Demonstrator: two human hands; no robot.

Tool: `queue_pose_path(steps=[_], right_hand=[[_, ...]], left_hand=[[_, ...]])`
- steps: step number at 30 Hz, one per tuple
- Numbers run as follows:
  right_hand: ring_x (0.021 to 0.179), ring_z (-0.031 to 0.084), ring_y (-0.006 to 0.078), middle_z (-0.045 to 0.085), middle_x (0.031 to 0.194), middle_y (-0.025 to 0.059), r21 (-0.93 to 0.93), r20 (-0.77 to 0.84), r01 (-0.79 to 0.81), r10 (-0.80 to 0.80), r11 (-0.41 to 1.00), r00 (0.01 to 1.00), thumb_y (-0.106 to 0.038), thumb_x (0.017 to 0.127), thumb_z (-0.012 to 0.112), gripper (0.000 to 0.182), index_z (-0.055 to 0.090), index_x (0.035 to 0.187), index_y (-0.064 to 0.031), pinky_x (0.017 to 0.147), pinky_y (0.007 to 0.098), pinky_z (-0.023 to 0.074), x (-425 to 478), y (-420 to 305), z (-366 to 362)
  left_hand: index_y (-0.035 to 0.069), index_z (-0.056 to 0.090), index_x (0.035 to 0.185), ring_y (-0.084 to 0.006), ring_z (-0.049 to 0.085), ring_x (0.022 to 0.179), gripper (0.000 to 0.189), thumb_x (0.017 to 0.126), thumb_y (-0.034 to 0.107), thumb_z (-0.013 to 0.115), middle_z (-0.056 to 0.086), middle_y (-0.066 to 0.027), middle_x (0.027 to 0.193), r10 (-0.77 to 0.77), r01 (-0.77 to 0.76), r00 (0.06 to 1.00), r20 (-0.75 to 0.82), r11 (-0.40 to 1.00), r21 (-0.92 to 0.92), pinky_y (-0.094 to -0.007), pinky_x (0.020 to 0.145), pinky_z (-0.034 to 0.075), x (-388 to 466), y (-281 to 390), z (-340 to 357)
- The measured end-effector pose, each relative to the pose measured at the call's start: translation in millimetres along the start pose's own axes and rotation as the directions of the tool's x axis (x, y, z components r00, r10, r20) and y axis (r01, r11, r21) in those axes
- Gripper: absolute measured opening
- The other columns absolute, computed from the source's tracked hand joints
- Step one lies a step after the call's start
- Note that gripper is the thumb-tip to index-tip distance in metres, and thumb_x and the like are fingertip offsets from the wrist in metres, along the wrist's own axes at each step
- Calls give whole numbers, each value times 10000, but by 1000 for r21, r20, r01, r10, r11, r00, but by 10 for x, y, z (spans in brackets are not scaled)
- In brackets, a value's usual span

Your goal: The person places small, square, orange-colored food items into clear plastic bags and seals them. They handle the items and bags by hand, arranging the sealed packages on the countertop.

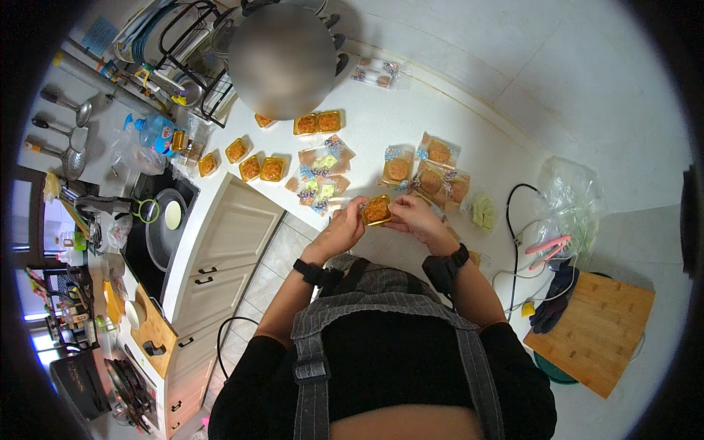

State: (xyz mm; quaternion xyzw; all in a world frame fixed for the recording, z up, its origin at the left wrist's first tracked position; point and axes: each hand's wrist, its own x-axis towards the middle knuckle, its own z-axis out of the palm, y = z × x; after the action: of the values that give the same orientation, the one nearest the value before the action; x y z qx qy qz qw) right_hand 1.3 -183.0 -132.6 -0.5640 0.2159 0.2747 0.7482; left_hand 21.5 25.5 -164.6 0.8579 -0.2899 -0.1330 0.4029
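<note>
A browned round pastry (377, 208) sits in a small square gold tray (376, 222), held up in front of my apron. My left hand (347, 221) grips the tray's left side. On its right side, the fingers of my right hand (415, 219) pinch the edge. Just past my left hand lie printed clear sachets (324, 190) with pale green packets (328, 161) on them. Beyond my right hand are several bagged pastries (430, 180) in patterned wrappers. More pastries in gold trays (272, 169) stand unwrapped at the left of the white countertop (367, 127).
A blurred round patch hides part of the far counter, beside a dish rack (190, 66). A frying pan (168, 228) rests on the black hob at left. Right are cables (514, 242), a pink-handled tool (549, 246), dark gloves (555, 300) and a wooden board (597, 330).
</note>
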Motion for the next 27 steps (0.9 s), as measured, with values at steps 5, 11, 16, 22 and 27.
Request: queue_pose_path(steps=[5,11,16,22,27], right_hand=[[871,617,166,555,1009,89,-44,-33,77,-79,996,996,-174,916,525,202,517,1000,10,780,276,548,73,55,25],[847,597,147,544,955,64,71,-125,95,-86,993,988,-170,910,532,182,526,958,6,740,276,556,111,96,73],[751,595,152,574,836,70,-46,-205,197,-202,979,958,-172,880,563,192,541,899,18,651,274,531,178,163,154],[704,590,147,599,738,99,-419,-183,420,-528,805,829,-177,826,609,210,558,861,24,584,307,460,514,477,4],[719,586,138,602,845,92,-209,-149,336,-370,918,917,-168,859,578,188,558,883,18,633,282,508,261,267,115]], left_hand=[[14,298,1237,-423,589,842,447,838,19,499,583,-257,911,23,-26,999,-37,995,-93,-461,724,469,20,13,-17],[5,290,1226,-371,597,733,476,802,-16,506,563,-186,786,-105,99,993,-58,990,-105,-428,640,474,70,201,-82],[2,291,1229,-305,597,669,524,771,-5,546,551,-141,732,-158,148,982,-101,984,-98,-391,608,475,73,102,10],[-4,292,1244,-222,608,661,584,741,-9,588,566,-103,729,-205,184,964,-168,974,-129,-321,619,490,107,99,40],[-5,279,1269,-227,617,665,613,740,-9,590,580,-103,727,-213,200,965,-153,975,-99,-325,625,494,89,98,5]])
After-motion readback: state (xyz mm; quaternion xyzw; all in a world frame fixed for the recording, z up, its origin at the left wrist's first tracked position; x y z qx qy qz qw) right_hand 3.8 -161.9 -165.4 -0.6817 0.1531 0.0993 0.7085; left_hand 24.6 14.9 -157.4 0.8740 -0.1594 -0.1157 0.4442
